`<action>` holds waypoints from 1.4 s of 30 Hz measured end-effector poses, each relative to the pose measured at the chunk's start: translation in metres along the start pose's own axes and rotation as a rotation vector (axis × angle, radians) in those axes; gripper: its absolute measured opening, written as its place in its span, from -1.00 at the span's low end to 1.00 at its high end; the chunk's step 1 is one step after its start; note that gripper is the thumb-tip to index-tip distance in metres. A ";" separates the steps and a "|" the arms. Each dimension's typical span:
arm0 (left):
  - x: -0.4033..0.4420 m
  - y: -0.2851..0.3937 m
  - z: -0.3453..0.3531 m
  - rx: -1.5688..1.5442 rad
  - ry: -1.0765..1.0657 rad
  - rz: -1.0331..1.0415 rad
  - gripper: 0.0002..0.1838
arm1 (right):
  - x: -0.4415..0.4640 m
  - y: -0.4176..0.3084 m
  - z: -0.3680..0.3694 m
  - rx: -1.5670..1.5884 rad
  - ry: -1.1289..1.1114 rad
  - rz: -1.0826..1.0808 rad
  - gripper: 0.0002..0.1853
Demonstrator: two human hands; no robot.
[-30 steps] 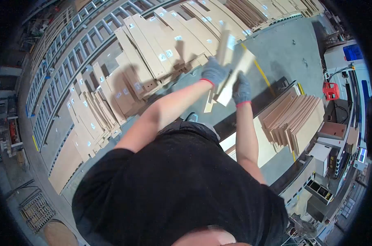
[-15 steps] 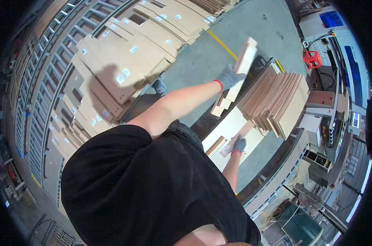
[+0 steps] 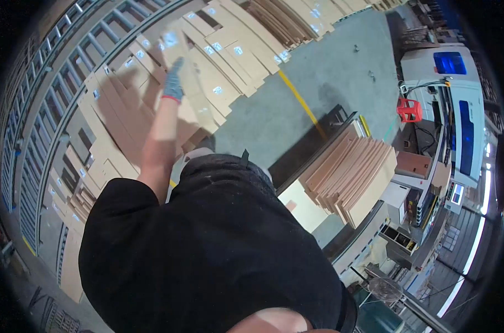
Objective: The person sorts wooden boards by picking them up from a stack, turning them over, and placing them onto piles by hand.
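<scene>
My left hand (image 3: 174, 82), in a grey glove with a red cuff, reaches out over the stacked panels at upper left. Its fingers lie along the edge of a long pale wooden board (image 3: 193, 75), closed on it; the thumb side is hidden. The board is smeared by motion, and a white label shows near its far end. Under and around it lie flat wooden panels (image 3: 116, 114) with white labels, casting and catching shadows. My right hand is out of sight, hidden behind my body.
A leaning row of wooden boards (image 3: 351, 175) stands on a dark-edged platform at right. Beyond are a red plastic stool (image 3: 409, 110) and a white machine (image 3: 437, 69). Metal roller conveyors (image 3: 69, 91) run along the left. A yellow line (image 3: 299, 100) crosses the grey floor.
My left hand has swung left from beside the board stack to above the labelled panels, carrying its wooden piece. My right hand, earlier at the platform with a wooden strip, has left view.
</scene>
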State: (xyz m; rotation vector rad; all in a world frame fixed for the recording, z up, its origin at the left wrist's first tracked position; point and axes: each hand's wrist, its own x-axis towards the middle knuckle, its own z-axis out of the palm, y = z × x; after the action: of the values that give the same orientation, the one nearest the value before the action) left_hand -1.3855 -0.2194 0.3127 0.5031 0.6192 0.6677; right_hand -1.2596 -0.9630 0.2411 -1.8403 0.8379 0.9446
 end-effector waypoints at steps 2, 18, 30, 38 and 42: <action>-0.019 0.039 -0.022 -0.054 0.164 0.102 -0.49 | 0.022 -0.042 0.010 -0.066 -0.014 -0.031 -0.74; -0.189 0.004 -0.025 -0.126 0.773 0.303 -0.44 | 0.261 -0.498 0.420 -1.135 -0.551 -0.720 -0.61; -0.242 -0.055 0.143 -0.179 1.299 0.530 -0.32 | 0.226 -0.476 0.700 -1.607 -0.745 -0.752 -0.44; -0.246 -0.094 0.183 -0.287 1.391 0.479 -0.36 | 0.151 -0.461 0.692 -1.905 -0.366 -1.156 -0.10; -0.244 -0.093 0.185 -0.283 1.433 0.468 -0.37 | 0.159 -0.441 0.699 -1.831 -0.322 -1.240 -0.16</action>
State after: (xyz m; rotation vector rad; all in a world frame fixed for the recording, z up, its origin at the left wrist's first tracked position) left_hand -1.3754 -0.4951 0.4755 -0.2087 1.7329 1.5389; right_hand -1.0016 -0.1845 0.0515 -2.6126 -1.9027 0.9936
